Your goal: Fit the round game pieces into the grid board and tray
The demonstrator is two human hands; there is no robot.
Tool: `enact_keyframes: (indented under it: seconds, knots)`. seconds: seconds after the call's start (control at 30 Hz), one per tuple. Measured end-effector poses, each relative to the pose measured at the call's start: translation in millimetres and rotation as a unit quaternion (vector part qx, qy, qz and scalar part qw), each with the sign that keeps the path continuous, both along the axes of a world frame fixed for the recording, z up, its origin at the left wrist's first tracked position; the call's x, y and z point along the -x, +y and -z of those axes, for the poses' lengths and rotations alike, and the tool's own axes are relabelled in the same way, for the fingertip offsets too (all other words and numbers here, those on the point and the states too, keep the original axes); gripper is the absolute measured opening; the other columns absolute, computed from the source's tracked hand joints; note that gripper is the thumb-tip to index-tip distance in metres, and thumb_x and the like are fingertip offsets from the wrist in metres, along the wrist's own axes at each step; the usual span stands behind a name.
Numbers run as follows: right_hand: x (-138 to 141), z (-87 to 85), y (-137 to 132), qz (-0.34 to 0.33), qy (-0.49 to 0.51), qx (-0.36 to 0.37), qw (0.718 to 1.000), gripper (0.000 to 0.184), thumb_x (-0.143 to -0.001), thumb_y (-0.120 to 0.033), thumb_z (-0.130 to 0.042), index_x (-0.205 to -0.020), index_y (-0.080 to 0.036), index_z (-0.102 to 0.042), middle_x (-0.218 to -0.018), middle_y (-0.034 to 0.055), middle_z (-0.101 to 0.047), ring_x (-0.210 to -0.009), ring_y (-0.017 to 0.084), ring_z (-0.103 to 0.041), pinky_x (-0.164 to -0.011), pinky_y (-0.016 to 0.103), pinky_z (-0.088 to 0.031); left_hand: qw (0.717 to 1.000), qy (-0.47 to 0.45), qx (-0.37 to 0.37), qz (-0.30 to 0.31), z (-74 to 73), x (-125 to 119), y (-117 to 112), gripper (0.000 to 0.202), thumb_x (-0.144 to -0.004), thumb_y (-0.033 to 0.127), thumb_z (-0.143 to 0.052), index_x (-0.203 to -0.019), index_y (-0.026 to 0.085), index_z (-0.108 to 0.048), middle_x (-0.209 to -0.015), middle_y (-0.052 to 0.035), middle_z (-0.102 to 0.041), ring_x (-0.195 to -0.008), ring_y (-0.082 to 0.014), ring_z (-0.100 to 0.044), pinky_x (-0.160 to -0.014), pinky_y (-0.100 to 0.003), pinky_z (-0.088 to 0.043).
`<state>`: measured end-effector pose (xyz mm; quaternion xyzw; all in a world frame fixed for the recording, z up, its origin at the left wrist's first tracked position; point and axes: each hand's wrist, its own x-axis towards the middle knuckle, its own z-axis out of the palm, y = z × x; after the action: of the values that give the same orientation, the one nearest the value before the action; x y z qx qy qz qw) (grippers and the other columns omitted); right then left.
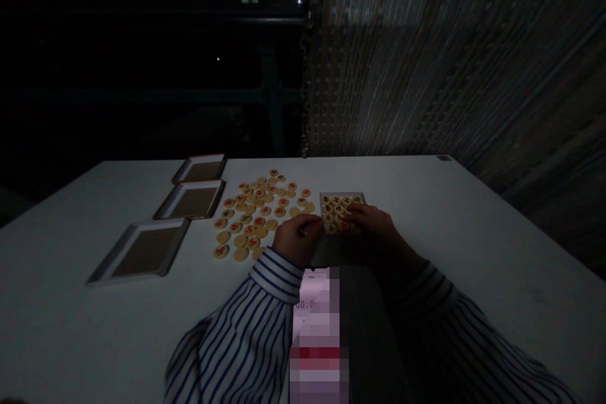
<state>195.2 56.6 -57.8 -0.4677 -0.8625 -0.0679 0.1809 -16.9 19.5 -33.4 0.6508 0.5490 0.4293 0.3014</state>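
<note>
A small shallow box [341,194] stands on the table right of centre, with rows of round wooden Chinese chess pieces [339,209] in it, mostly black-marked. My left hand [296,237] is at its left side, fingers curled and pinching the edge of the box. Over the box's right part lies my right hand [376,227], its fingers bent together on the pieces. A red-marked piece shows by its fingertips; whether they grip one is hidden. Left of my hands, many loose pieces [259,221] are spread out, some with red or black characters, others blank side up.
Three shallow open trays or lids stand at the left: a pale one [173,251] in front, a brown-edged one [216,201] behind it, another [220,168] farthest back. A lit phone [312,328] is below my hands on the white table [492,278]. A string curtain [402,76] hangs behind.
</note>
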Motion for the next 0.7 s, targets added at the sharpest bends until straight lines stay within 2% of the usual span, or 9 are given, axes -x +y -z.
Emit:
enact_keyframes:
  seconds: [0.13, 0.43, 0.7]
  knots:
    - [3.7, -1.7, -4.1, 0.035, 0.023, -0.004, 0.999, 0.023, -0.072, -0.037, -0.056, -0.092, -0.027, -0.063, -0.109, 0.0058, -0.059, -0.092, 0.021, -0.056, -0.074, 0.035, -0.043, 1.000, 0.000, -0.004, 0.007, 0.3, 0.2, 0.5, 0.018, -0.071, 0.028, -0.056, -0.080, 0.017, -0.067, -0.075, -0.0037, -0.068, -0.068, -0.0135, -0.061, -0.061, -0.023, -0.047]
    - [-0.1, -5.0, -0.9, 0.011, -0.002, 0.023, 1.000, 0.029, -0.075, -0.043, -0.051, -0.098, -0.028, -0.061, -0.112, 0.0070, -0.058, -0.094, 0.023, -0.055, -0.071, 0.038, -0.042, 1.000, -0.009, 0.009, 0.004, 0.5, -0.5, 0.0, 0.019, -0.071, 0.029, -0.056, -0.081, 0.016, -0.067, -0.074, -0.0038, -0.068, -0.066, -0.0136, -0.060, -0.062, -0.024, -0.047]
    - [6.3, 1.1, -5.0, 0.014, 0.034, -0.023, 0.999, 0.028, -0.075, -0.042, -0.052, -0.097, -0.028, -0.063, -0.110, 0.0059, -0.059, -0.092, 0.021, -0.056, -0.074, 0.037, -0.040, 1.000, -0.014, -0.003, -0.006, -1.7, -2.1, -2.5, 0.017, -0.071, 0.028, -0.057, -0.079, 0.017, -0.067, -0.073, -0.0032, -0.068, -0.066, -0.0130, -0.060, -0.062, -0.023, -0.046]
